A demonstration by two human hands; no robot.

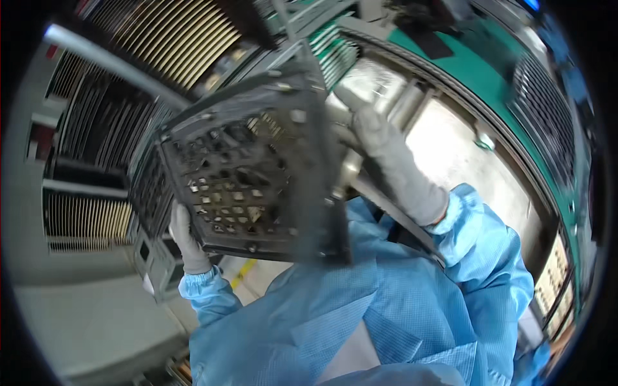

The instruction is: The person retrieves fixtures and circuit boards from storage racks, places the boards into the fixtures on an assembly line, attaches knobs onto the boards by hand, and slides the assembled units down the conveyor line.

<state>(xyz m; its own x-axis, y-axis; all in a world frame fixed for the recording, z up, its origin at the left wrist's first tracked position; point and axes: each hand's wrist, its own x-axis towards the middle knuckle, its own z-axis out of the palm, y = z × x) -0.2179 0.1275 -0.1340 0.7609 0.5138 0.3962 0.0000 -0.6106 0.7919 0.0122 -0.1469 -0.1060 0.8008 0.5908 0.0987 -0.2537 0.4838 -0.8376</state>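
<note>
A black rectangular lattice frame (238,238), with many small cutouts, is held up tilted in front of my body. Its right part is smeared by motion. A second, darker lattice panel shows along its left side; whether the two are joined, I cannot tell. My left hand (187,239), in a pale grey glove, grips the frame's lower left edge, with some fingers hidden behind it. At the right side of the frame my gloved right hand (393,154) is closed around its edge, its fingers partly hidden and blurred.
Racks with rows of slats (180,38) stand at the upper left, more slatted racks (90,219) below them. On the right runs a green-edged machine or conveyor (496,58) with a bright metal surface (450,141). A yellow floor strip (243,273) shows beneath the frame.
</note>
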